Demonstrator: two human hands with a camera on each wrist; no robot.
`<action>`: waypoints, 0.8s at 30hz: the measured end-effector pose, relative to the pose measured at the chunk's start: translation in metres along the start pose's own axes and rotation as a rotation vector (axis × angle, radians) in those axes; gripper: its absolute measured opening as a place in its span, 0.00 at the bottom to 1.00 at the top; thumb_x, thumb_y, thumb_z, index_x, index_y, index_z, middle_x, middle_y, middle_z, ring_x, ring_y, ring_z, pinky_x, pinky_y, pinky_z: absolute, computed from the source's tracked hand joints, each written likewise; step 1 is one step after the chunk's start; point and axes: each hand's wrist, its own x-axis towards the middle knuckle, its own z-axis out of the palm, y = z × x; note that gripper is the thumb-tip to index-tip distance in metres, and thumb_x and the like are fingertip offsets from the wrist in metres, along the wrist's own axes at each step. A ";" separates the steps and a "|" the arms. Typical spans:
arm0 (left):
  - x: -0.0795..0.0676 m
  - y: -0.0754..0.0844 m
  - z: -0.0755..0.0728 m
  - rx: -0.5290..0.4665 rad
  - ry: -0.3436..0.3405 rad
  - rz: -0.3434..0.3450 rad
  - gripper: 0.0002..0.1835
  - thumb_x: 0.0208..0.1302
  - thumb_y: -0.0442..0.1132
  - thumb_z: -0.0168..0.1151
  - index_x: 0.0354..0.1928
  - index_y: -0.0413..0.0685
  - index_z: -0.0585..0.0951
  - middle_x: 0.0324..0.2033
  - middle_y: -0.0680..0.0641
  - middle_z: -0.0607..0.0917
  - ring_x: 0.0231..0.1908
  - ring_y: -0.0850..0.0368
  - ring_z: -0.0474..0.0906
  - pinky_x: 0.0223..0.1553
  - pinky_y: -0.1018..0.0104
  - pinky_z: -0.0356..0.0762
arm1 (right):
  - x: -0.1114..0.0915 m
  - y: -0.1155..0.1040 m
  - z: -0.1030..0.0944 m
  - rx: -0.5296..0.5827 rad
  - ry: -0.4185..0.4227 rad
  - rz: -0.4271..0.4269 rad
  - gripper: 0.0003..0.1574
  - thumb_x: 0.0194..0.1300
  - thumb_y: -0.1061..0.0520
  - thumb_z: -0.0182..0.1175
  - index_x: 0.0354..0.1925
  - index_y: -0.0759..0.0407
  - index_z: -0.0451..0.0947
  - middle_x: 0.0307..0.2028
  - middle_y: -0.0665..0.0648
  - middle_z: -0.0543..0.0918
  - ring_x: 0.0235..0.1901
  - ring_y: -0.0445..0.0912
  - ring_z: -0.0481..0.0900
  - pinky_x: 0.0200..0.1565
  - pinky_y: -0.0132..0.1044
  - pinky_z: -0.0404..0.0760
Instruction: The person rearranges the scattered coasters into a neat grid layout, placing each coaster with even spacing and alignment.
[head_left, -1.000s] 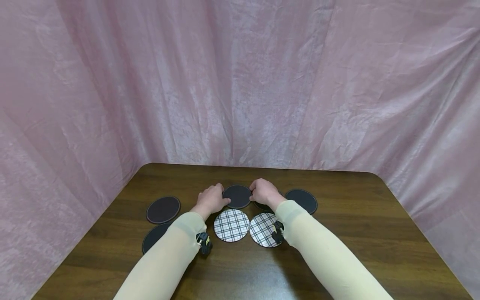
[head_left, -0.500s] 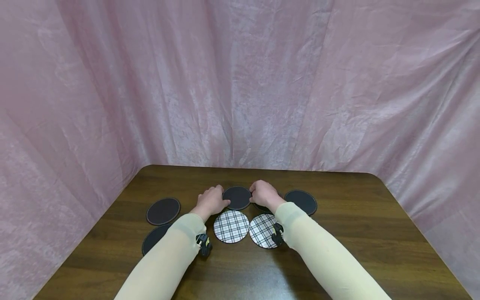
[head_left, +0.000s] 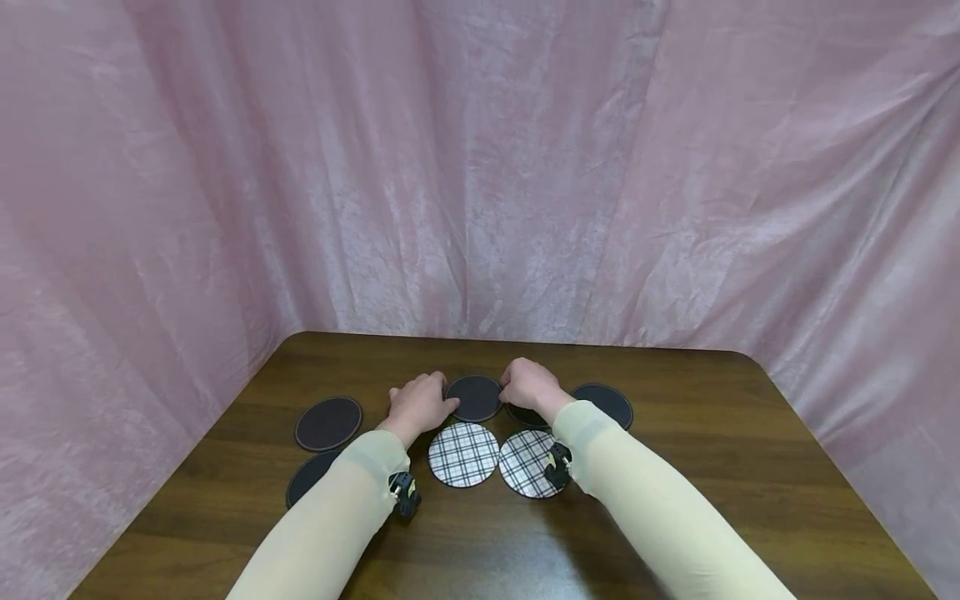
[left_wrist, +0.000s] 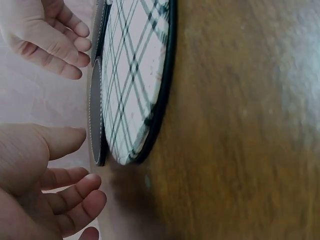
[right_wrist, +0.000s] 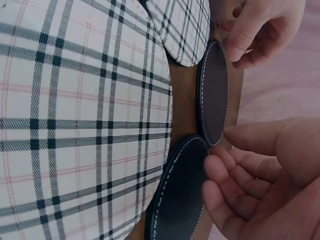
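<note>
A round dark coaster point(head_left: 475, 398) with a stitched edge lies flat between my two hands. At its left edge my left hand point(head_left: 417, 404) keeps its fingers relaxed, with the thumb near the rim. On the other side is my right hand point(head_left: 531, 388); in the right wrist view its thumb tip comes right at the coaster's rim, its fingers loosely bent. Partly hidden below the right hand lies another dark coaster point(head_left: 527, 416). Two plaid white coasters point(head_left: 463, 455) sit side by side in front, the right one point(head_left: 523, 462) partly covered by the wrist camera.
Two more dark coasters lie at the left, one farther back point(head_left: 328, 423) and one point(head_left: 309, 475) partly under the left sleeve. Another dark coaster point(head_left: 607, 403) lies right of the right hand. A pink curtain point(head_left: 480, 167) hangs behind the wooden table point(head_left: 712, 433).
</note>
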 end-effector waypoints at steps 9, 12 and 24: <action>-0.007 -0.014 -0.016 0.016 0.035 -0.006 0.29 0.80 0.52 0.68 0.72 0.42 0.80 0.65 0.35 0.82 0.66 0.32 0.74 0.62 0.32 0.67 | -0.007 -0.016 0.001 -0.015 0.032 0.016 0.27 0.76 0.53 0.72 0.68 0.61 0.85 0.65 0.60 0.86 0.64 0.58 0.83 0.62 0.55 0.82; -0.011 -0.020 -0.026 0.017 0.054 -0.017 0.30 0.81 0.52 0.67 0.74 0.41 0.79 0.69 0.34 0.79 0.69 0.30 0.71 0.64 0.31 0.65 | -0.009 -0.023 0.005 -0.006 0.036 -0.015 0.32 0.76 0.51 0.71 0.71 0.63 0.81 0.65 0.61 0.86 0.65 0.58 0.83 0.64 0.55 0.81; -0.021 -0.046 -0.040 0.038 0.051 -0.076 0.32 0.83 0.52 0.62 0.78 0.40 0.74 0.79 0.29 0.67 0.80 0.26 0.56 0.73 0.23 0.55 | -0.008 -0.046 0.025 0.063 -0.059 -0.202 0.48 0.78 0.46 0.70 0.83 0.62 0.65 0.80 0.66 0.69 0.80 0.62 0.65 0.76 0.58 0.67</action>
